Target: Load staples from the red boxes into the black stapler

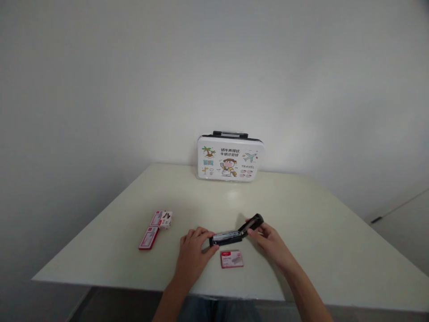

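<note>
By the left grip [192,256], the left end of an opened black stapler [228,238] is pinched between thumb and fingers, and by the right grip [275,247] its raised right part is pinched, at the near middle of the bench [295,205]. If the two parts were folded together carelessly, a left fingertip could be nipped; if they were forced wider, the hinge might be strained. By a slip nearward, the small red-and-white box [232,259] just beside could be knocked.

Dim greyish light leaves the wall [100,98] darker at left, with faint glare on the tabletop [232,194].
</note>
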Demonstrator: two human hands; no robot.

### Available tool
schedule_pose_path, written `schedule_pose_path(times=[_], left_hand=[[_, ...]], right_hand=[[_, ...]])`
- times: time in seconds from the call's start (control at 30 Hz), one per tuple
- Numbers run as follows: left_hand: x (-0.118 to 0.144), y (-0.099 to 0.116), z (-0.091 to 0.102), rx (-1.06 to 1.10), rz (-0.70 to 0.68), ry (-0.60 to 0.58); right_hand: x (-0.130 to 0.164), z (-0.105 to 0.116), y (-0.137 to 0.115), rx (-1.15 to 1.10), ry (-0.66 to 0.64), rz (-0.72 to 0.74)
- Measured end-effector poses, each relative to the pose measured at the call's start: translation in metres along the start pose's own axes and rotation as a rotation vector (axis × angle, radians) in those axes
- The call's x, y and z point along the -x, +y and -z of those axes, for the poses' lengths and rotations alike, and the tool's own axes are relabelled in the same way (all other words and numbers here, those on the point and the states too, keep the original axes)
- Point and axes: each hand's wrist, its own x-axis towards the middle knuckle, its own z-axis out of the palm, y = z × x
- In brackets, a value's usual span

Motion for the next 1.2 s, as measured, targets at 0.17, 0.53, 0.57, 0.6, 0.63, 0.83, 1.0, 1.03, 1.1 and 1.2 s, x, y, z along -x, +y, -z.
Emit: schedule_pose_path(times=[0.17, 0.53, 0.57, 0.6, 0.63, 0.83, 1.0, 1.03, 1.1, 1.2], left_hand=[[-0.001, 0.003, 0.0, 0.009, -0.001, 0.005], [0.012, 0.036, 0.013, 0.168, -0.121, 0.029], [0.014, 0.047, 0.013, 0.207, -0.214, -0.04], [0.015, 0.056, 0.013, 0.234, -0.307, -0.121], [0.015, 0.062, 0.014, 0.246, -0.378, -0.198], [0.009, 0.019, 0.03, 0.106, -0.24, -0.271], [0.005, -0.01, 0.025, 0.073, -0.155, -0.204], [0.005, -0.007, 0.019, 0.083, -0.158, -0.188], [0.007, 0.0, 0.011, 0.109, -0.163, -0.166], [0.011, -0.001, 0.012, 0.122, -0.134, -0.095]], right_hand=[[-0.02, -0.033, -0.04, 0.424, -0.147, 0.206], [-0.023, -0.029, -0.047, 0.599, -0.15, 0.192], [-0.024, -0.027, -0.042, 0.585, -0.118, 0.174], [-0.025, -0.025, -0.037, 0.566, -0.089, 0.154], [-0.026, -0.022, -0.031, 0.543, -0.066, 0.135], [-0.014, -0.017, 0.0, 0.371, 0.024, 0.05], [0.007, -0.056, 0.004, -0.022, 0.03, -0.04], [0.009, -0.066, 0.002, -0.09, 0.021, -0.058], [0.01, -0.083, 0.0, -0.142, 0.018, -0.071], [0.01, -0.097, -0.001, -0.144, 0.085, -0.058]])
